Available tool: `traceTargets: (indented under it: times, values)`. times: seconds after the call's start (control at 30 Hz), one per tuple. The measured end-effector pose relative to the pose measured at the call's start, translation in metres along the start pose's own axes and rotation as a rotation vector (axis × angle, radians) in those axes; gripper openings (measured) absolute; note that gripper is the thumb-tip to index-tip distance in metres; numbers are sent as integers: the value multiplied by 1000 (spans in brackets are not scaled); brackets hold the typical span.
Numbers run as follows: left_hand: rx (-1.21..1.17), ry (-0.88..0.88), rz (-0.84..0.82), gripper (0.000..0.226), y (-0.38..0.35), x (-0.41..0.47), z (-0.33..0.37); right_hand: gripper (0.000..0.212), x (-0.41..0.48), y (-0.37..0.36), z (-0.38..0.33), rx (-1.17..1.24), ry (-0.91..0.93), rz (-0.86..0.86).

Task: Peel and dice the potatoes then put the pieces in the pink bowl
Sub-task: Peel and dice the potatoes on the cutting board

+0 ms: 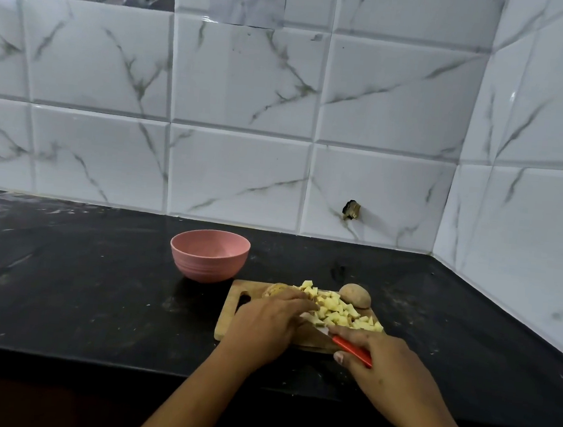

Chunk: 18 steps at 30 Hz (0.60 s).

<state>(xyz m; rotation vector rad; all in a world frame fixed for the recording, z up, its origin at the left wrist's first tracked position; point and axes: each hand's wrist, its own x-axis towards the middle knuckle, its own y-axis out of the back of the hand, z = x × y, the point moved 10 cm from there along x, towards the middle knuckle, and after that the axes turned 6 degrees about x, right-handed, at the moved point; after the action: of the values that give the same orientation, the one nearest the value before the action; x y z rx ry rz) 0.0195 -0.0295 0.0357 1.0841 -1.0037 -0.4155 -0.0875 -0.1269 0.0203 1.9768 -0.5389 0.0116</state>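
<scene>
Gripping the red-handled knife (pixel 353 349) in my right hand (pixel 392 372), I am holding its blade low over the cutting board (pixel 228 325), while my left hand (pixel 270 319) is resting with its fingers stretched against the diced potato pieces (pixel 339 310). The pink bowl (pixel 209 254) is standing on the table (pixel 94 281) near the board's far left corner, and an unpeeled potato (pixel 355 295) is sitting at its far right corner.

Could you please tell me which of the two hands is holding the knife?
The right hand grips the red-handled knife; the left hand lies on the cutting board against the diced potato, with no tool in it.
</scene>
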Motion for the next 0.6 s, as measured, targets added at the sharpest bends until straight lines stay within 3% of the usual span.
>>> traceTargets:
  times: [0.13, 0.33, 0.47, 0.6]
  values:
    - [-46, -24, -26, 30, -7, 4, 7, 43, -2, 2, -2, -32, 13, 15]
    - [11, 52, 127, 26, 11, -2, 2, 39, -7, 12, 6, 18, -40, 62]
    - [-44, 140, 5, 22, -5, -6, -5, 39, -8, 16, 6, 70, -62, 111]
    - [-122, 237, 25, 28, -3, -7, -15, 42, -16, 5, -7, 89, -64, 69]
